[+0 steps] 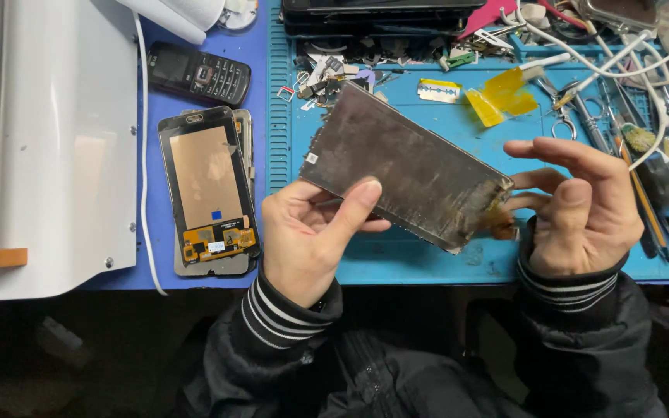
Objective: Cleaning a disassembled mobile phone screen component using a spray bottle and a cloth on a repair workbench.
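My left hand (311,236) holds a grey, scuffed phone screen panel (404,162) by its lower left edge, thumb pressed on its face. The panel tilts from upper left to lower right above the blue work mat (427,263). My right hand (582,205) is at the panel's lower right corner, fingers spread, fingertips touching a small orange-brown flex strip (501,220) that sticks out there. Both wrists wear dark sleeves with striped cuffs.
A disassembled phone display with copper backing (209,193) lies left of the mat, a black keypad phone (199,73) behind it. A white machine (48,147) fills the left. Yellow tape (501,97), tweezers, cables and small parts crowd the mat's back and right.
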